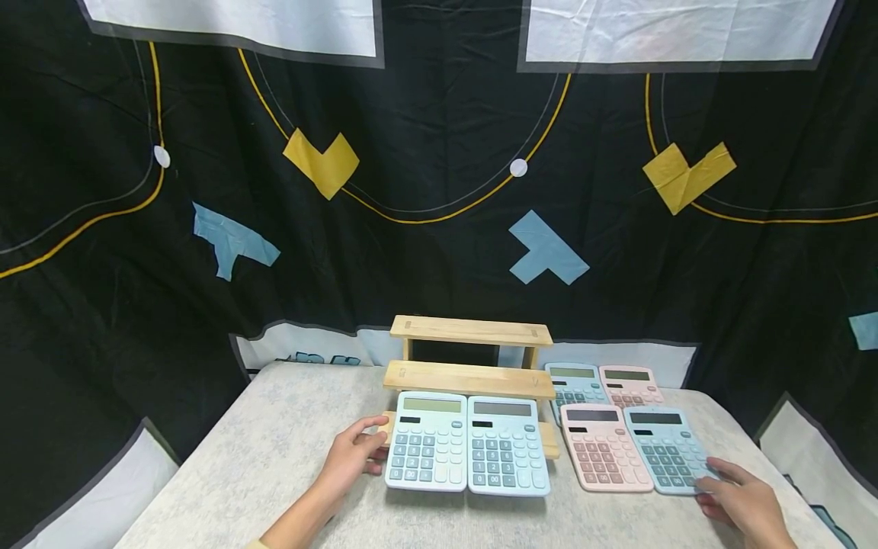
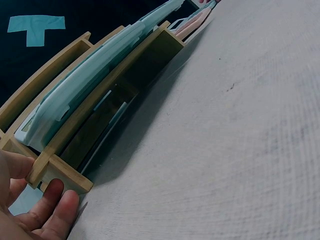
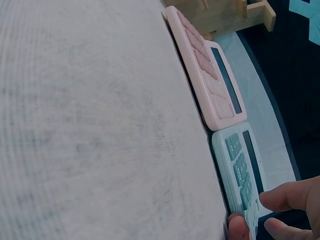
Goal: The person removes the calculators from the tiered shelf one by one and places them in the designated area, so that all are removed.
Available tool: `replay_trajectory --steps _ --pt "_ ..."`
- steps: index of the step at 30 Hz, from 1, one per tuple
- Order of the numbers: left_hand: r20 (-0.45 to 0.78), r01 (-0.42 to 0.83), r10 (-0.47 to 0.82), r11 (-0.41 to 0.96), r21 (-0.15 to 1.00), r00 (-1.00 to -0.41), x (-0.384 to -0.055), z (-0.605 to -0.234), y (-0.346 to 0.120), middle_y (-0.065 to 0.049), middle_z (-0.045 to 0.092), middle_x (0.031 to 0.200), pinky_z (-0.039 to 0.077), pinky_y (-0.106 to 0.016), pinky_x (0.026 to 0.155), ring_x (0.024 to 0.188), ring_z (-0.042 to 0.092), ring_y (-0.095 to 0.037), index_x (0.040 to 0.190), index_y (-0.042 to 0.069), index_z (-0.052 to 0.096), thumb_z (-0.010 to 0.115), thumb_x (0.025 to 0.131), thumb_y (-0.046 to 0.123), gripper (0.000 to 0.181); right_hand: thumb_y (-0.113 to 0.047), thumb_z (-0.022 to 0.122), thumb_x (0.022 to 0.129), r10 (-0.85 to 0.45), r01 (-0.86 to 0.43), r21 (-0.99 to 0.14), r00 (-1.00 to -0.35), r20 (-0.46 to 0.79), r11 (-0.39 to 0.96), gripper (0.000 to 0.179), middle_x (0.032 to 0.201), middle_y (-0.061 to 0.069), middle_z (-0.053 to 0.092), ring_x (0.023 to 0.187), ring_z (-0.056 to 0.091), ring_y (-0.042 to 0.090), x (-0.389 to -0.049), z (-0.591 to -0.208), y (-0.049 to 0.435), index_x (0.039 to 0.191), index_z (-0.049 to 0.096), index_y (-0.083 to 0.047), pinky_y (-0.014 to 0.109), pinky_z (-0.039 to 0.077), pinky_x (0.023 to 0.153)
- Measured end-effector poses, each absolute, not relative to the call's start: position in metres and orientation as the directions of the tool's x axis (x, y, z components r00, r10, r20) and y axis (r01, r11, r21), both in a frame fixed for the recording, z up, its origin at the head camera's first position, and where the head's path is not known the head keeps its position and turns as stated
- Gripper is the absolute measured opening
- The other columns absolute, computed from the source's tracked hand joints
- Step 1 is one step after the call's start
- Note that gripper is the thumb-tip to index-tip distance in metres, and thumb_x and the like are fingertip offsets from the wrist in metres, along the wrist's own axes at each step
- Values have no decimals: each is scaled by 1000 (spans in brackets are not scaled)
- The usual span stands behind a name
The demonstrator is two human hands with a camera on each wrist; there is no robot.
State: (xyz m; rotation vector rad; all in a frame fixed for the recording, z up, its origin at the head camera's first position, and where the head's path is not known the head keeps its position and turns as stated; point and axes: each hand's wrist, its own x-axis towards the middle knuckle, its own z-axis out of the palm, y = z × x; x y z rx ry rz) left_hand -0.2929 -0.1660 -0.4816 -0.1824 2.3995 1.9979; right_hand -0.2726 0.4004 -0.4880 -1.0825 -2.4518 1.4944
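Observation:
A tiered wooden stand [image 1: 469, 379] rises in steps on the table. Two pale blue calculators, a left one [image 1: 427, 442] and a right one [image 1: 509, 446], lean side by side on its lowest step. My left hand [image 1: 350, 456] grips the left end of that step, thumb on top and fingers at the end piece in the left wrist view. To the right lies a pink calculator [image 1: 607, 448] beside a blue calculator [image 1: 668, 450]. My right hand [image 1: 744, 499] pinches the blue one's lower right corner; part of that corner is hidden by the fingers.
Behind the front pair on the right are another blue calculator [image 1: 575, 385] and a pink calculator [image 1: 629, 385]. All stand on a pale mottled table [image 1: 254, 457]. A black cloth [image 1: 425, 267] with taped shapes hangs behind it.

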Motion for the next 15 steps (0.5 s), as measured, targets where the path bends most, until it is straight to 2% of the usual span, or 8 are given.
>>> replay_trajectory --steps 8,12,15 --pt "-93 -105 -78 174 979 -993 -293 -481 -165 -10 70 99 59 -35 69 83 69 -18 137 8 58 60 100 21 40 -6 58 93 601 513 -809 -754 -266 286 68 142 37 37 80 65 31 -265 -478 398 154 29 6 23 46 50" --pt "-91 -104 -80 174 979 -993 -293 -481 -165 -10 70 98 59 -35 69 83 69 -18 137 8 58 60 99 21 40 -8 61 92 595 486 -810 -773 -223 328 67 144 37 34 83 66 33 -267 -477 398 152 34 6 26 50 54" --pt "-92 -105 -82 174 979 -992 -293 -480 -166 -10 70 98 59 -35 69 82 69 -18 137 8 58 61 99 22 40 -8 63 91 576 458 -813 -794 -194 359 64 144 37 36 78 68 29 -269 -478 396 148 38 7 26 52 52"
